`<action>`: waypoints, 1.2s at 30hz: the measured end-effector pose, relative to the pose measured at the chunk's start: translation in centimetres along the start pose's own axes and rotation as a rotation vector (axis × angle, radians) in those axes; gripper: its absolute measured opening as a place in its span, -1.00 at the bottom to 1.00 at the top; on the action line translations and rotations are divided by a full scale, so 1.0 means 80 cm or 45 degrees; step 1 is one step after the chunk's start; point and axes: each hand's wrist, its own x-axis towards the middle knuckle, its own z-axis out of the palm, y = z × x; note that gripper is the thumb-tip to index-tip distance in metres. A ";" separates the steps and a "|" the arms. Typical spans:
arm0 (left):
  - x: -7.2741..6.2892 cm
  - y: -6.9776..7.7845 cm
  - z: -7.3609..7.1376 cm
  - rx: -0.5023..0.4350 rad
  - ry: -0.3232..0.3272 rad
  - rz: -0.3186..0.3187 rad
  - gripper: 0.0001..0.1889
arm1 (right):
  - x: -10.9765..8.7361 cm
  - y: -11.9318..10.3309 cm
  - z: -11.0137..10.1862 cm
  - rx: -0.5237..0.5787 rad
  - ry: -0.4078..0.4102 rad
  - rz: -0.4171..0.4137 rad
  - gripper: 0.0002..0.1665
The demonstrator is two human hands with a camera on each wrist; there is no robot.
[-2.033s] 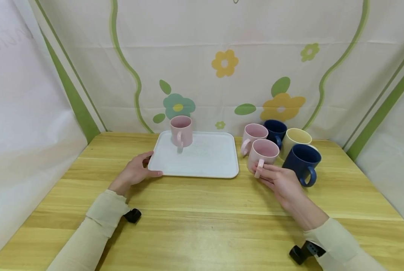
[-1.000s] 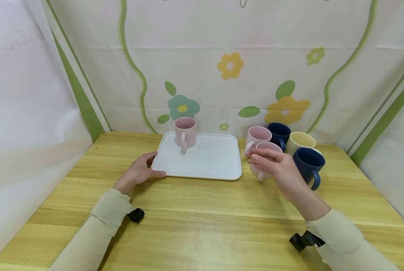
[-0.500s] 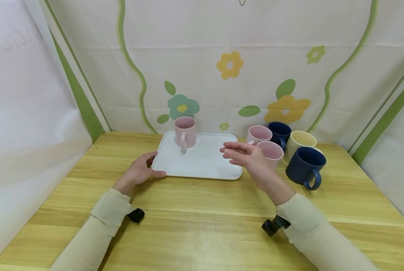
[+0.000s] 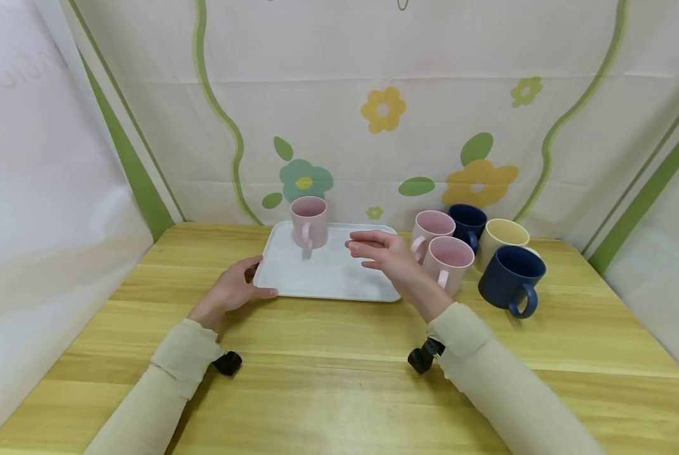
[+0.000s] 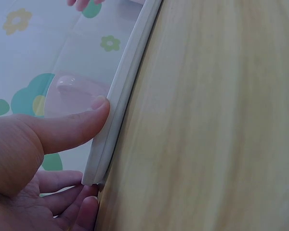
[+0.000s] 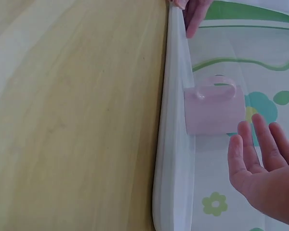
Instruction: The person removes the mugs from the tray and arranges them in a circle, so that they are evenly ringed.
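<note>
A white rectangular tray (image 4: 317,278) lies on the table, bearing one upright pink mug (image 4: 315,221) near its back left. My left hand (image 4: 232,287) holds the tray's front left corner. In the left wrist view the thumb (image 5: 77,127) presses on the front rim while the fingers bend in at the side. Over the tray's right half hovers my right hand (image 4: 386,254), fingers loosely extended and nothing in them. In the right wrist view this hand (image 6: 265,168) is apart from the tray's pink mug (image 6: 216,113).
Right of the tray stand two pink mugs, the nearer one (image 4: 450,268) partly behind my right forearm. Beside them are a pale yellow mug (image 4: 497,237) and two dark blue mugs, one in front (image 4: 504,278). A flowered curtain (image 4: 328,114) closes off the table's back.
My right hand has let go of the nearer pink mug's handle, risen and moved left over the tray. That mug stays beside the others. The left hand keeps its place at the tray corner.
</note>
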 end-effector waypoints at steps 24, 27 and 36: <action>0.004 -0.005 -0.002 0.006 -0.003 -0.015 0.06 | 0.061 0.015 0.041 -0.023 -0.091 0.098 -0.36; 0.004 -0.007 -0.003 0.007 0.003 -0.009 0.05 | 0.065 0.014 0.050 -0.037 -0.094 0.097 -0.38; 0.003 -0.009 -0.005 0.020 0.001 -0.010 0.05 | 0.075 0.013 0.079 0.019 -0.104 0.114 -0.36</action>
